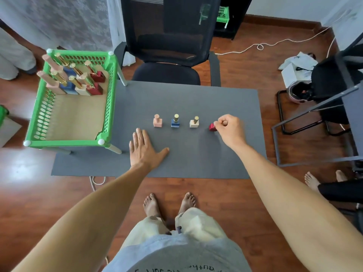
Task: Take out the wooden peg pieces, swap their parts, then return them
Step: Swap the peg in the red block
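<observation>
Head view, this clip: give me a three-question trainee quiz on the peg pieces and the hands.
1. How many peg pieces stand in the row on the grey table mat?
2. True or false: the left hand grips the pink wooden peg piece.
3. Which piece does the right hand hold? A) blue-based peg piece B) cream-based peg piece C) red-based peg piece

Key:
1. Four; more stand in the green plastic basket.
2. False; it lies flat on the mat, apart from the piece.
3. C; the fingers curl over its top.
</observation>
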The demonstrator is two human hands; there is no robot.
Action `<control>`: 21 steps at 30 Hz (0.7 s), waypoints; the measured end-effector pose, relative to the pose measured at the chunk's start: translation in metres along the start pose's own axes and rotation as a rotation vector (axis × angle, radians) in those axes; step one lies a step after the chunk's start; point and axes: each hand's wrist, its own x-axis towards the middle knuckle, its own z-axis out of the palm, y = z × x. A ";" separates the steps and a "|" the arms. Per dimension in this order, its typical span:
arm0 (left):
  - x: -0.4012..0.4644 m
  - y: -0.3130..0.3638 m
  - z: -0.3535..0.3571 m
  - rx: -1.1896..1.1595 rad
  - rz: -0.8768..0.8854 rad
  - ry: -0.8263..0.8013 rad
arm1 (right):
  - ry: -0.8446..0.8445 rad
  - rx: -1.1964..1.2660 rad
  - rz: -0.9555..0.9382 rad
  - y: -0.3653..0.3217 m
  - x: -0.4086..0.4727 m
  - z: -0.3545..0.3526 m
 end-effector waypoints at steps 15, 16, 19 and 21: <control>-0.002 0.005 0.005 0.009 -0.023 -0.012 | -0.007 -0.036 -0.053 0.005 0.018 -0.003; -0.002 0.005 0.005 0.009 -0.023 -0.010 | -0.007 -0.034 -0.053 0.005 0.018 -0.003; -0.002 0.004 0.006 0.008 -0.021 -0.010 | -0.010 -0.018 -0.042 0.006 0.018 -0.001; -0.001 0.003 0.007 0.008 -0.017 -0.009 | -0.003 -0.008 -0.036 0.006 0.017 0.000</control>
